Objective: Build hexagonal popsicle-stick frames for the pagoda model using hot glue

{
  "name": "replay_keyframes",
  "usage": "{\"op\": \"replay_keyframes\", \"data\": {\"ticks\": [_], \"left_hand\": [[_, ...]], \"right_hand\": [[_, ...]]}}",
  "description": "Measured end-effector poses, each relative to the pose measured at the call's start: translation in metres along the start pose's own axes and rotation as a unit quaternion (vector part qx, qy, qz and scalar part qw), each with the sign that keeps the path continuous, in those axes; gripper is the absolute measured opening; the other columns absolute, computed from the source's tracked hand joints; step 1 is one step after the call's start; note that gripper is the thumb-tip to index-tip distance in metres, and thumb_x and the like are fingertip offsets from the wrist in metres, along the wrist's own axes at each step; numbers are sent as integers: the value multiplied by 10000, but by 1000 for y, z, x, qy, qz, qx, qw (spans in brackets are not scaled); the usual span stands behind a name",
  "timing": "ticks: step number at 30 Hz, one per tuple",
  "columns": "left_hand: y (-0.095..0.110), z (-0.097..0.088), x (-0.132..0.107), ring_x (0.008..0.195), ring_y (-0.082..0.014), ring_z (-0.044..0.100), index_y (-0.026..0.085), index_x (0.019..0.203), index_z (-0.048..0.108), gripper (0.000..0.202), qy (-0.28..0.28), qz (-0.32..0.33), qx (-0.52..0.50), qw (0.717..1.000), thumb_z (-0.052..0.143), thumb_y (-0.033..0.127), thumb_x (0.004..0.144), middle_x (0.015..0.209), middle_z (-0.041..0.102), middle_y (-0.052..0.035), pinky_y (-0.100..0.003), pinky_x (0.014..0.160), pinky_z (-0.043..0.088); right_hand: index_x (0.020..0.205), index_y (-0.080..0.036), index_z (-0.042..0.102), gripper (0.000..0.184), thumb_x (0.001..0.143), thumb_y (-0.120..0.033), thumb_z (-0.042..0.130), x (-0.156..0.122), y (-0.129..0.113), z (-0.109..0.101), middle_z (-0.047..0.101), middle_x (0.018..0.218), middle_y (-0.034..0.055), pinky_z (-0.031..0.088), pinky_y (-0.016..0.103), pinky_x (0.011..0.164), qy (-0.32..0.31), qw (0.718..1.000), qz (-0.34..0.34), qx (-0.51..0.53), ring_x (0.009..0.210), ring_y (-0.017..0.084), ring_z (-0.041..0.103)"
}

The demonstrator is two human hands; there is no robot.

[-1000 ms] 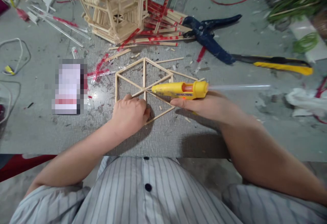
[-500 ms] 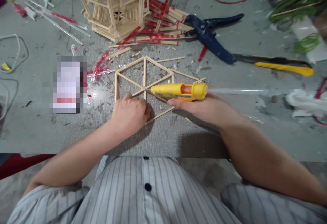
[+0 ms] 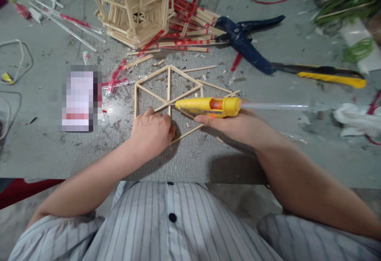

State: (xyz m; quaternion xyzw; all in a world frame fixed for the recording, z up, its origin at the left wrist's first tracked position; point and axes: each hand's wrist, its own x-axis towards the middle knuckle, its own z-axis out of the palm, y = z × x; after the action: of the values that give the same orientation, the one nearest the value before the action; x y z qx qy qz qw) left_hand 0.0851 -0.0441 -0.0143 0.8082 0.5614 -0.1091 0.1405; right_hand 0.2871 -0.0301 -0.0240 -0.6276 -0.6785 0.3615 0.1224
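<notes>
A hexagonal frame of thin wooden sticks (image 3: 169, 83) with spokes meeting in its middle lies flat on the table. My left hand (image 3: 152, 131) is closed over the frame's lower left part, its fingers curled down on the sticks; the fingertips are hidden. In my right hand (image 3: 235, 124) is a yellow hot glue gun (image 3: 198, 105), pointing left, its nozzle at the joint where the spokes cross. A clear glue stick (image 3: 274, 106) juts from the gun's back end. My right fingers are mostly hidden beneath the gun.
A stick-built model house (image 3: 133, 15) stands at the back, beside a pile of red-wrapped sticks (image 3: 190, 35). Blue cutting pliers (image 3: 247, 47) and a yellow utility knife (image 3: 333, 77) lie at right. A blurred-out phone (image 3: 77, 98) is at left; crumpled white tissue (image 3: 357, 118) lies far right.
The glue stick's rear end shows slightly shorter behind the gun. Both hands and the stick frame have kept their places.
</notes>
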Motion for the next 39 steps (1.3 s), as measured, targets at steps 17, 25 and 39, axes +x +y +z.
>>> {"op": "replay_keyframes", "data": {"ticks": [17,25,39], "left_hand": [[-1,-1,0,967,-275,652,171,853,717,314,2,6,-1,1000,448,315,930,797,718,-87,-335,685,466],[0,-2,0,974,-279,650,170,853,713,296,-3,0,-5,1000,460,303,932,790,711,-90,-338,700,470],[0,-4,-1,965,-276,657,171,860,712,300,-8,-3,2,1000,455,308,932,804,720,-83,-329,671,454]], "right_hand": [[871,-283,738,280,779,-542,682,0,-5,1,762,850,13,574,361,765,-11,1000,16,-4,866,268,725],[875,-268,737,337,750,-573,662,-1,-3,-2,763,857,20,560,385,782,-11,1000,24,15,842,268,719],[843,-285,732,283,735,-542,689,-1,-4,-4,774,898,29,566,494,883,-5,999,36,27,932,320,723]]}}
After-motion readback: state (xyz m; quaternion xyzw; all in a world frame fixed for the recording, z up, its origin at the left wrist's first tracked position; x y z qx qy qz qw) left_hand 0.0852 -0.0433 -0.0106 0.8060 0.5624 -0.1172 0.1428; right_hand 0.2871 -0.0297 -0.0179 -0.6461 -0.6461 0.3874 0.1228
